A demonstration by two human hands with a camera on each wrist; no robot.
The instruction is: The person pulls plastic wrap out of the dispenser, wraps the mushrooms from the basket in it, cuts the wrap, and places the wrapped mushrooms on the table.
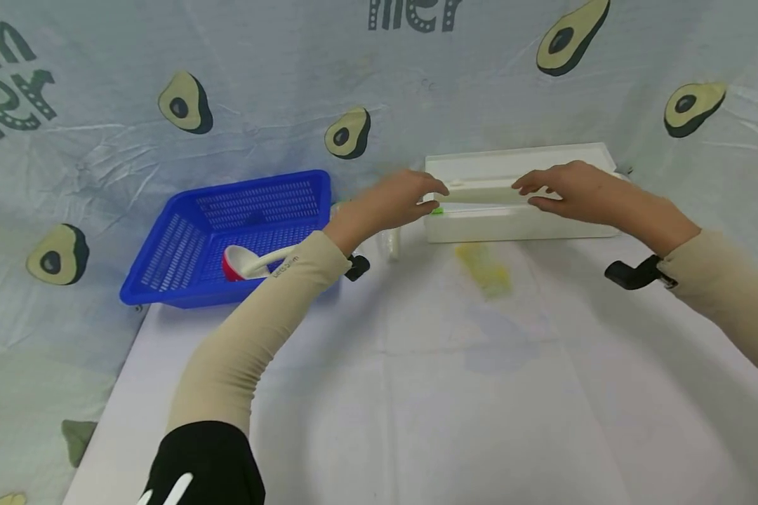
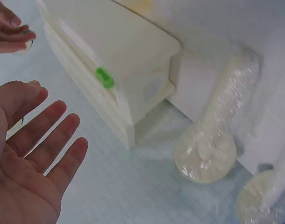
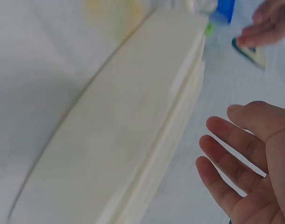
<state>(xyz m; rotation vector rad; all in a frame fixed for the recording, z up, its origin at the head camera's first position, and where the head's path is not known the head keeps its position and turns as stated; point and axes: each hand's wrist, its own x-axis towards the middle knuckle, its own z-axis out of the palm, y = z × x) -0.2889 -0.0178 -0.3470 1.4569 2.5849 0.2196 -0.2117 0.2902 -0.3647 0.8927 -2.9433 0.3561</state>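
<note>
A long white box stands at the back of the table, with a small green tab at its left end. Over that end is my left hand, fingers spread and nothing between them in the left wrist view. My right hand hovers over the box's right part, its fingers loosely bent and likewise holding nothing. A pale bar runs along the box between the two hands in the head view. Both palms face the box from its far side in the wrist views.
Left of the box sits a blue perforated basket holding a red-and-white ladle. Between basket and box lie long-handled, round-ended items in clear wrap. A yellow stain marks the white tabletop. An avocado-print sheet hangs behind.
</note>
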